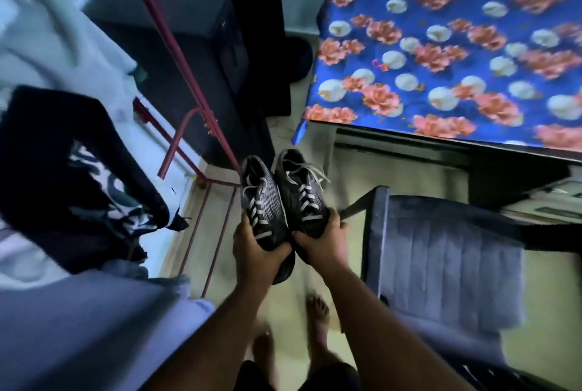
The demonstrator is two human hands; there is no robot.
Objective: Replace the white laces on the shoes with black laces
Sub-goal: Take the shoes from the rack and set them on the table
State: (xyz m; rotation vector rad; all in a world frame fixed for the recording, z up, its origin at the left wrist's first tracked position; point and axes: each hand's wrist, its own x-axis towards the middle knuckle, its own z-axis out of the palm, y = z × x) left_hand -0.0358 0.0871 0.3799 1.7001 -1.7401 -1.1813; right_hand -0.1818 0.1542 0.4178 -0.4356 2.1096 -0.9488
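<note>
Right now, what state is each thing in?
Left shoe: held up by left hand, white laces threaded.
Right shoe: held by right hand, white laces in, ends loose.
Chair: seat unoccupied.
Table: covered with a floral cloth.

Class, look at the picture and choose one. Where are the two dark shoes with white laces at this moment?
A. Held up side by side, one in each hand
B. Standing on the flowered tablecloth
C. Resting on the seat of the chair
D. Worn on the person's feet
A: the left hand grips the left shoe and the right hand the right shoe, above bare feet.
</note>
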